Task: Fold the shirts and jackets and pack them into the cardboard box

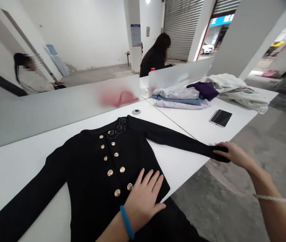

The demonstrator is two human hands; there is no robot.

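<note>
A black long-sleeved top (95, 168) with gold buttons lies face up on the white table (188, 124), its sleeves spread out to both sides. My left hand (144, 200), with a blue wristband, rests flat on the top's lower right side, fingers stretched out. My right hand (230, 153) is at the table's edge, fingers curled over the cuff of the right sleeve (183, 141).
A stack of folded clothes (183, 95) and a loose pale garment (239, 89) lie at the far right of the table, with a tablet (220, 118) near them. Frosted dividers (57, 107) run along the back. Two people sit beyond them.
</note>
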